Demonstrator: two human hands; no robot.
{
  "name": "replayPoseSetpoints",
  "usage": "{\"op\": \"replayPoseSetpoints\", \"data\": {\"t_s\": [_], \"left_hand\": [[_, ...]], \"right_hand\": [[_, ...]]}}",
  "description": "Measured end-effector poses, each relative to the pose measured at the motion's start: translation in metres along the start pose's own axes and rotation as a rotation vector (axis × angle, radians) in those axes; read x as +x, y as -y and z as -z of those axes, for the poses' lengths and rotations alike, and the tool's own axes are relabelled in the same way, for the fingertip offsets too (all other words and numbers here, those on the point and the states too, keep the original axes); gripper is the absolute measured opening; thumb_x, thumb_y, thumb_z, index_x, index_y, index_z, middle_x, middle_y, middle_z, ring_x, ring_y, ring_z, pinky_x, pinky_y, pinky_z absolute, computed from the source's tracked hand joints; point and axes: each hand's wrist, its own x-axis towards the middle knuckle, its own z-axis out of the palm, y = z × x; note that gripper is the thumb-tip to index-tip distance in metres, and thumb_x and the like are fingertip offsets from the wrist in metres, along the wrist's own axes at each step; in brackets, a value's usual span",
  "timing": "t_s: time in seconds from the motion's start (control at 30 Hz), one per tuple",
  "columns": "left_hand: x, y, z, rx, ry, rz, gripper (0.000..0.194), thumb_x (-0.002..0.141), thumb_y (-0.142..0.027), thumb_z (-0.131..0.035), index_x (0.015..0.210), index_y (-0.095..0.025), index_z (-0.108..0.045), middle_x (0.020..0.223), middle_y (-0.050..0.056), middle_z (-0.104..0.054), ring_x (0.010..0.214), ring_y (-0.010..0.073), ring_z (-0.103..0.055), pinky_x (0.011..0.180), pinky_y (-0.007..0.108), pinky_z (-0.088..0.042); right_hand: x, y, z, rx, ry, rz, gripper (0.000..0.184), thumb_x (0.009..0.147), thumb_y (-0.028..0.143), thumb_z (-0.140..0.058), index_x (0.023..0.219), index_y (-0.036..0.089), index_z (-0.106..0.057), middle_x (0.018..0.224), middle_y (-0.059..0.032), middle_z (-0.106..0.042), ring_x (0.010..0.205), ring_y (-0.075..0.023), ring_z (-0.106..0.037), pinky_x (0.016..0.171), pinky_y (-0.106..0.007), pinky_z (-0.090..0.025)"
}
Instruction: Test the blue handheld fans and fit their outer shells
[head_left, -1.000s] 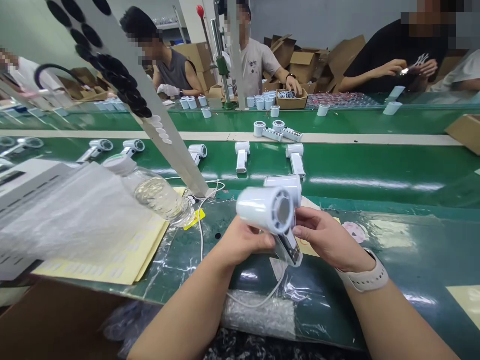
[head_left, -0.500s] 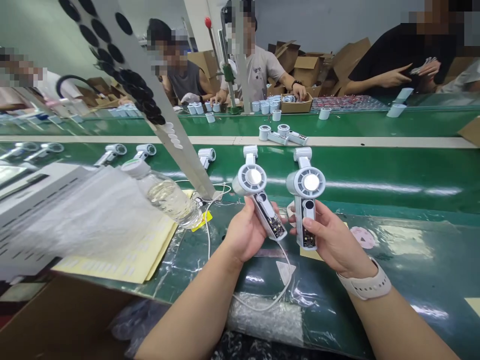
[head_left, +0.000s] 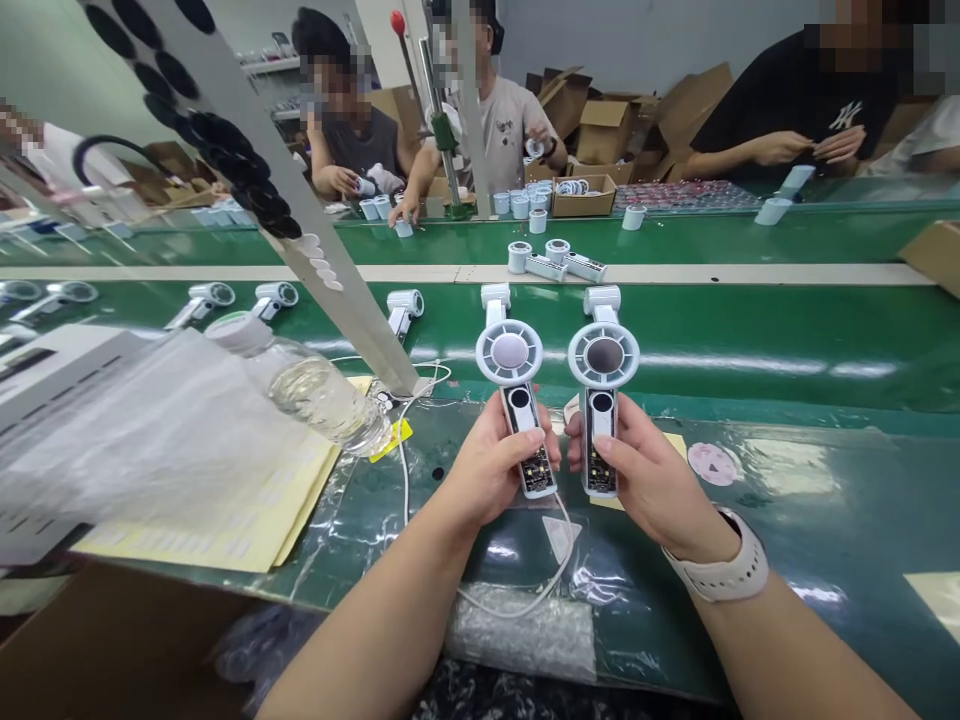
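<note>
A long green tabletop [head_left: 750,340] fills the middle of the view, with a clear plastic sheet spread over its near edge. Co-workers [head_left: 502,130] sit on the far side of the tabletop among cardboard boxes [head_left: 600,130], and small white cylindrical parts stand in a row along its far part. On the tabletop's central belt, white handheld fans [head_left: 401,310] lie in a loose line.

At the near edge of the tabletop, the person's left hand [head_left: 487,465] and right hand [head_left: 652,480] each grasp a fan, with the fingers [head_left: 559,450] closed around the handle. The left fan [head_left: 514,400] and the right fan [head_left: 601,400] stand upright side by side, just apart, above the near edge of the tabletop. Their round heads point away from the person, and a circuit board [head_left: 536,480] shows at the bottom of the left fan's handle.

Left of the hands on the tabletop, a plastic water bottle [head_left: 319,395] lies tilted over yellow paper sheets [head_left: 225,530]. A thin white cable [head_left: 405,470] curves across the plastic sheet, and a strip of bubble wrap [head_left: 517,630] lies along the tabletop's near edge. A pale watch band [head_left: 720,555] circles the right wrist.
</note>
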Motion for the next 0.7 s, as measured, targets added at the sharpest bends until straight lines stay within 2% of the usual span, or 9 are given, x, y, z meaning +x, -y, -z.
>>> {"op": "replayPoseSetpoints", "data": {"t_s": [0.13, 0.4, 0.53, 0.7], "left_hand": [[0.0008, 0.0007, -0.0007, 0.029, -0.036, 0.028, 0.043, 0.071, -0.026, -0.081, 0.101, -0.02, -0.05, 0.08, -0.003, -0.061, 0.065, 0.0117, -0.061, 0.06, 0.026, -0.051], [0.0003, 0.0009, 0.0003, -0.065, -0.018, 0.013, 0.05, 0.07, -0.032, -0.077, 0.112, -0.023, -0.052, 0.085, -0.002, -0.059, 0.071, 0.0164, -0.061, 0.062, 0.033, -0.054], [0.0006, 0.0011, 0.0003, -0.031, -0.052, 0.002, 0.047, 0.07, -0.023, -0.075, 0.111, -0.023, -0.051, 0.085, -0.003, -0.058, 0.069, 0.0138, -0.06, 0.062, 0.03, -0.052], [0.0005, 0.0003, -0.0014, -0.007, -0.027, -0.008, 0.046, 0.072, -0.023, -0.073, 0.111, -0.023, -0.049, 0.084, -0.003, -0.058, 0.067, 0.0145, -0.061, 0.062, 0.032, -0.052]], "right_hand": [[0.0001, 0.0044, -0.0005, -0.011, -0.01, -0.018, 0.028, 0.086, 0.034, -0.068, 0.111, 0.027, -0.058, 0.098, -0.0028, -0.062, 0.077, -0.0179, -0.06, 0.07, -0.036, -0.055], [-0.0007, 0.0035, -0.0066, 0.072, 0.027, -0.056, 0.032, 0.083, 0.035, -0.071, 0.111, 0.028, -0.058, 0.102, -0.0035, -0.062, 0.084, -0.0201, -0.062, 0.075, -0.039, -0.056], [-0.0011, 0.0001, -0.0064, 0.072, 0.023, -0.03, 0.028, 0.085, 0.03, -0.069, 0.111, 0.027, -0.059, 0.099, -0.0028, -0.063, 0.079, -0.0174, -0.061, 0.071, -0.035, -0.056], [-0.0021, 0.0011, -0.0064, 0.077, 0.046, -0.017, 0.028, 0.086, 0.027, -0.067, 0.113, 0.027, -0.059, 0.1, -0.003, -0.063, 0.08, -0.0169, -0.061, 0.071, -0.034, -0.056]]}}
